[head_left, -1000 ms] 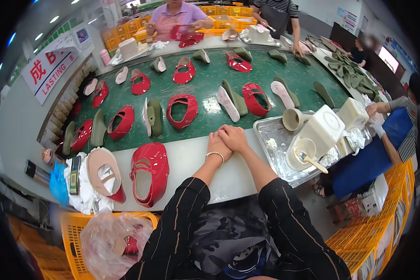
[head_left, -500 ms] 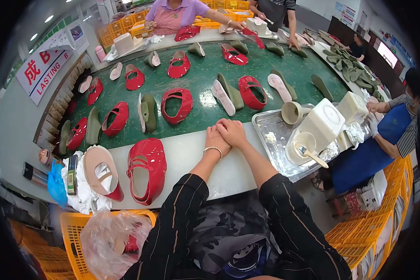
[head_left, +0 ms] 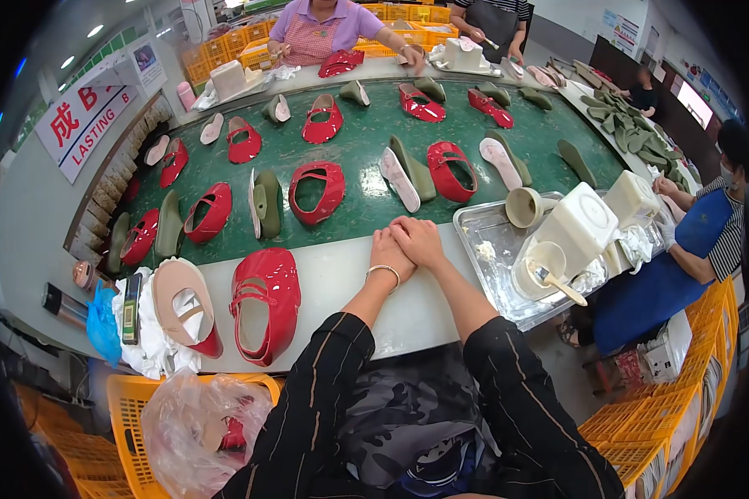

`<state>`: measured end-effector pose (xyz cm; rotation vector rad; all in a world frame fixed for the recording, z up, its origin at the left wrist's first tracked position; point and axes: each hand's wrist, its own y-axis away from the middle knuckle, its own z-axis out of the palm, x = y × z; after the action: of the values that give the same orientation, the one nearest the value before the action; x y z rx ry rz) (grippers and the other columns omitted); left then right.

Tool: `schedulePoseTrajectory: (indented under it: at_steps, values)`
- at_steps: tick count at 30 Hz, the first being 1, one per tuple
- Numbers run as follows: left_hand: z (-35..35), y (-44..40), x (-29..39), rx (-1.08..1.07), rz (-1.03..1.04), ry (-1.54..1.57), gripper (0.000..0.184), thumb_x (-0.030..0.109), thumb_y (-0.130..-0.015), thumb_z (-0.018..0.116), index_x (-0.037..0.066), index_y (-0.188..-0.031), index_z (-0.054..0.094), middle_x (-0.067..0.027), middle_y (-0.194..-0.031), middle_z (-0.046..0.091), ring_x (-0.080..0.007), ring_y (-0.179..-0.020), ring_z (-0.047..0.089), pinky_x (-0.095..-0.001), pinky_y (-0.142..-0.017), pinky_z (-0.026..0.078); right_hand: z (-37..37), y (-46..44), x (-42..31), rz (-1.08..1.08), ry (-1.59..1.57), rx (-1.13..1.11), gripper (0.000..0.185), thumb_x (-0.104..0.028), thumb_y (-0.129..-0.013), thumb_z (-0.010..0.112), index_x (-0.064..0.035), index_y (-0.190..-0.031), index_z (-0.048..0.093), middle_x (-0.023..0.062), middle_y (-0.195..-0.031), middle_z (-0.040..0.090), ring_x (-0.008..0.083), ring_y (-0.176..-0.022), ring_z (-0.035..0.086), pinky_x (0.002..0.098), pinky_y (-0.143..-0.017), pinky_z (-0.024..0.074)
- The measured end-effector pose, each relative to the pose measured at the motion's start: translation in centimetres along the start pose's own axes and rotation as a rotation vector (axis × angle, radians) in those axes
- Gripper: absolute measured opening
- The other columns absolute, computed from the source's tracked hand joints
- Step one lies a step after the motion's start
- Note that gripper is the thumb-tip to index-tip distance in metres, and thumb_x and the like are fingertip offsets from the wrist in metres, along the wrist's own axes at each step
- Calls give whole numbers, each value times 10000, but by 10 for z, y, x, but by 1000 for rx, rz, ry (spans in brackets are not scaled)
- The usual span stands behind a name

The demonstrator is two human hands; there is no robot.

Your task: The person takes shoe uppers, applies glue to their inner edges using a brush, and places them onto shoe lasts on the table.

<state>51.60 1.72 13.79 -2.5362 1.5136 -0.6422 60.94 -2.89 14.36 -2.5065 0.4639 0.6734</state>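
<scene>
My right hand (head_left: 419, 240) lies across my left hand (head_left: 389, 254) at the near edge of the green conveyor belt (head_left: 362, 229). Neither holds a tool or shoe part. The right fingers rest over the left hand, which covers part of the left fingers; what shows of them looks loosely laid. Beyond them on the belt are a red shiny shoe upper (head_left: 317, 193), an olive-green shoe last (head_left: 413, 170) with a pale insole (head_left: 400, 180), and another red upper (head_left: 452, 171). Left of my wrists, a larger red strapped upper (head_left: 265, 306) lies on the white ledge (head_left: 333, 287).
A metal tray (head_left: 483, 279) at right holds a glue cup (head_left: 540, 270) with a brush (head_left: 562, 285) and a white container (head_left: 576, 220). A beige shoe (head_left: 183, 301) sits left. A yellow crate (head_left: 133, 424) stands below. Co-workers stand across the belt and at right.
Across the belt, a co-worker's hand has drawn back from a red upper, which now lies on the belt beside a green last. My hands have stayed together in place.
</scene>
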Motion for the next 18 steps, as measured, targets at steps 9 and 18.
schedulePoseTrajectory:
  at_steps: [9,18]
  values:
    - [-1,-1,-1,-33,3,6,456,269,-713,612,73,-1117,534,-105,-1084,551,-249,-1056,463,-358,-943,306,0,1,0,-22,26,6,264,-333,-845,480,-121,-908,623,60,-850,635,249,-846,583,388,-826,364]
    - [-4,0,-1,-25,2,17,446,264,-708,616,74,-1104,537,-102,-1070,556,-249,-1046,465,-354,-933,312,1,0,-1,-18,28,6,265,-331,-846,478,-118,-913,622,62,-860,633,246,-845,580,386,-831,363]
